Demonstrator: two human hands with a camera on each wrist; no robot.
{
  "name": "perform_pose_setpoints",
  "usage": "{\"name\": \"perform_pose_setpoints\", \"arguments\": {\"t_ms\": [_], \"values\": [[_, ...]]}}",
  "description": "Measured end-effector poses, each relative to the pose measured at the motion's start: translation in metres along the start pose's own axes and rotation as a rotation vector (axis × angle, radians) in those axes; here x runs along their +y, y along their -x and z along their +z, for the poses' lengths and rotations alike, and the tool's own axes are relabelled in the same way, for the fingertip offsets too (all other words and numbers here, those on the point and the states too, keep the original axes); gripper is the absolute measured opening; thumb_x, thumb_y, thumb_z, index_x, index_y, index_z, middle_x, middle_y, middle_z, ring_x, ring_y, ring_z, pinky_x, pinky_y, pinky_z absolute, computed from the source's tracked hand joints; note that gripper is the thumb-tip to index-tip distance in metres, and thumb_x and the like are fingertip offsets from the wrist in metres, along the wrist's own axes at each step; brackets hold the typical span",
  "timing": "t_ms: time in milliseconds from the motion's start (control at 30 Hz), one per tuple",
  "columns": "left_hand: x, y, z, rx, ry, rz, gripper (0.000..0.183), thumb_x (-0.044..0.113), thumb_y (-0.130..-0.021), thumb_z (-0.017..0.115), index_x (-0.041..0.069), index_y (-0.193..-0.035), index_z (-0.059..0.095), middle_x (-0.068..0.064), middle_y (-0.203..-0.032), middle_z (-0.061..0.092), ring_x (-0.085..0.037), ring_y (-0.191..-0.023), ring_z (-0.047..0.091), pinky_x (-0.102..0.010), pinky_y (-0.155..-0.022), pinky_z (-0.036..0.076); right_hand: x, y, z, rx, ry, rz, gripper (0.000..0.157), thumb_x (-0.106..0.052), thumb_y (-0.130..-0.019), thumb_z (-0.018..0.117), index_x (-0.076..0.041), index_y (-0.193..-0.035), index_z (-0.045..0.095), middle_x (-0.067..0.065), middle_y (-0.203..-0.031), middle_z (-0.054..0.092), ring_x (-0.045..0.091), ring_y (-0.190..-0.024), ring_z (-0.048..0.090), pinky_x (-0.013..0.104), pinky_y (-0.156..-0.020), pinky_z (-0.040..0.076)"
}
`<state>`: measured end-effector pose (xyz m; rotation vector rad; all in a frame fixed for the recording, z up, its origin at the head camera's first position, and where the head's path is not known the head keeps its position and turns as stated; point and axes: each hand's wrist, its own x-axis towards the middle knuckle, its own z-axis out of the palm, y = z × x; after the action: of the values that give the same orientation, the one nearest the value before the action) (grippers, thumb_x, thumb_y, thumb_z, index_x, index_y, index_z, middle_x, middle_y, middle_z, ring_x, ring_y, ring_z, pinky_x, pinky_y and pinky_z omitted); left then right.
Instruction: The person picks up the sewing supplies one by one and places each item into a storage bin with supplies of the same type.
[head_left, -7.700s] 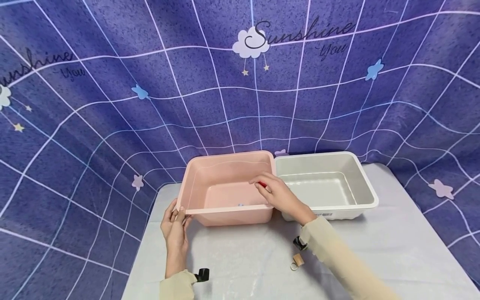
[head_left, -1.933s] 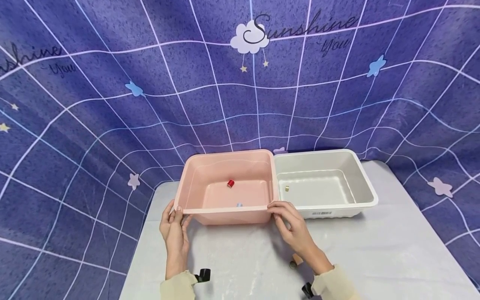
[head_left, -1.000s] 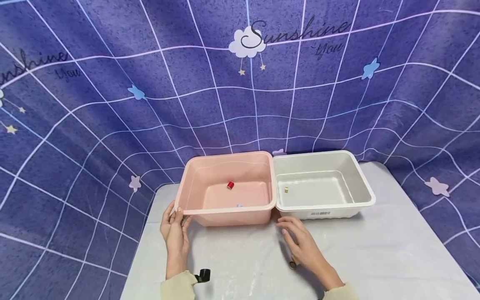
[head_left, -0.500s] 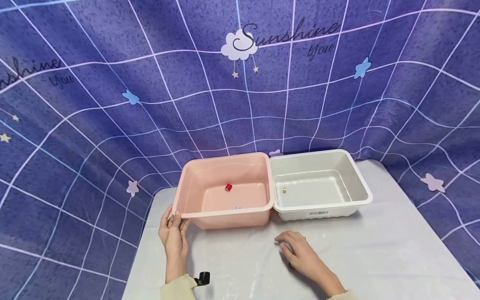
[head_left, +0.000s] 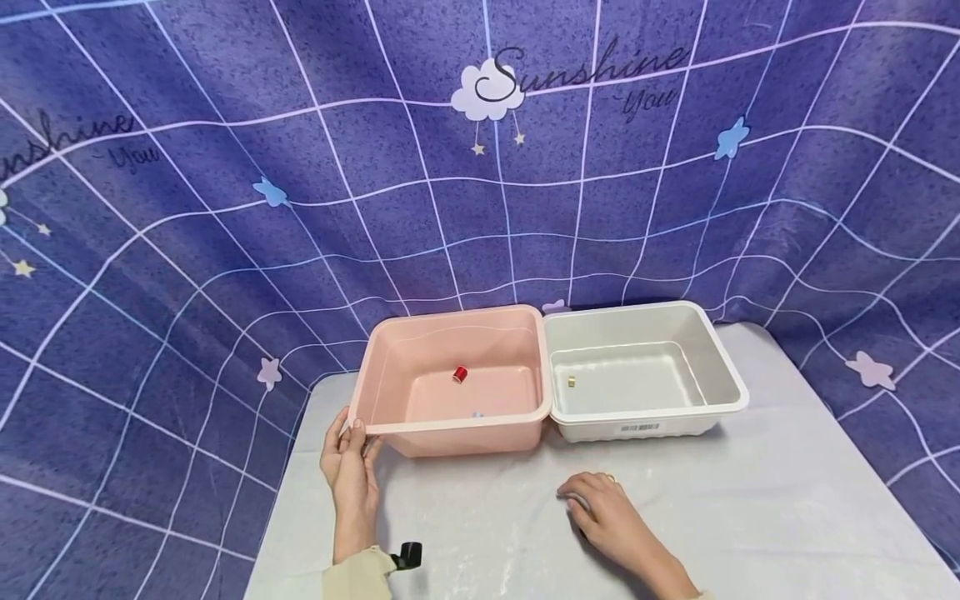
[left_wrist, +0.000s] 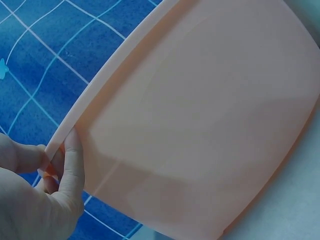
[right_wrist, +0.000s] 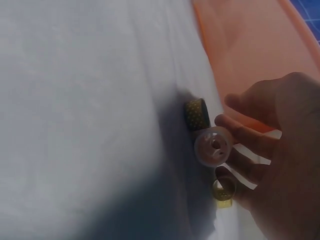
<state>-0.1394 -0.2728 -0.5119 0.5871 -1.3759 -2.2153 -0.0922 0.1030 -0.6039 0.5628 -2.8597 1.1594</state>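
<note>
My left hand (head_left: pixel 351 479) grips the near left corner of the pink basin (head_left: pixel 465 427); in the left wrist view, thumb and fingers (left_wrist: pixel 74 165) pinch its rim. My right hand (head_left: pixel 607 517) is low over the table, apart from both basins, fingers loosely bent. In the right wrist view, its fingertips (right_wrist: pixel 222 121) are at a clear pinkish roll (right_wrist: pixel 212 146); whether they grasp it is unclear. A dark roll with gold dots (right_wrist: pixel 196 114) stands against that roll, and a small gold ring-shaped piece (right_wrist: pixel 225 203) is by the lower fingers. From the head view, the hand hides these rolls.
A small red roll (head_left: pixel 460 374) and a light blue piece (head_left: pixel 477 414) lie in the pink basin. The white basin (head_left: pixel 645 411) adjoins it on the right, with a small gold roll (head_left: pixel 572 381) inside. A blue-purple curtain (head_left: pixel 480 208) hangs behind the table (head_left: pixel 480 533).
The red roll, earlier in my right hand, now lies in the pink basin. That hand has left the basin's rim and drawn back over the small rolls on the table. My left hand keeps its grip.
</note>
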Motion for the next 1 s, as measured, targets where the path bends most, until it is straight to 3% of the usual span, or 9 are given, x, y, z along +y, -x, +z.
{"name": "perform_pose_setpoints", "arguments": {"t_ms": [233,467,767,1000], "values": [[0.0,-0.001,0.001,-0.021,0.016,0.005,0.053,0.011,-0.106,0.058,0.0,-0.155,0.04,-0.012,-0.12,0.056,-0.01,-0.088,0.07,-0.024,-0.082,0.067,0.001,0.007,0.0,0.011,0.024,-0.015,0.017,-0.014,-0.098,0.071,-0.027,-0.109,0.075,-0.019,-0.115,0.069,0.009,-0.113,0.061,0.04,-0.093,0.05],[0.001,0.0,0.001,-0.014,0.023,-0.005,0.051,0.011,-0.107,0.057,0.0,-0.154,0.041,-0.012,-0.121,0.056,-0.01,-0.088,0.07,-0.025,-0.083,0.067,0.002,0.013,0.0,-0.009,0.06,-0.03,0.021,-0.011,-0.095,0.074,-0.026,-0.11,0.074,-0.018,-0.118,0.068,0.012,-0.118,0.061,0.044,-0.095,0.052],[0.001,0.001,0.002,-0.012,0.027,-0.016,0.051,0.01,-0.106,0.057,0.001,-0.154,0.041,-0.012,-0.121,0.055,-0.011,-0.088,0.07,-0.024,-0.082,0.067,0.007,0.017,-0.001,0.077,0.22,-0.145,0.025,-0.007,-0.088,0.08,-0.024,-0.105,0.074,-0.011,-0.112,0.068,0.013,-0.108,0.063,0.044,-0.084,0.055],[0.0,0.0,0.0,-0.011,0.023,-0.003,0.051,0.01,-0.106,0.057,0.0,-0.154,0.041,-0.012,-0.121,0.056,-0.011,-0.088,0.071,-0.025,-0.084,0.067,0.013,0.023,-0.003,0.14,0.26,-0.156,0.024,-0.007,-0.085,0.081,-0.023,-0.102,0.074,-0.008,-0.11,0.069,0.017,-0.11,0.064,0.043,-0.083,0.055]]}}
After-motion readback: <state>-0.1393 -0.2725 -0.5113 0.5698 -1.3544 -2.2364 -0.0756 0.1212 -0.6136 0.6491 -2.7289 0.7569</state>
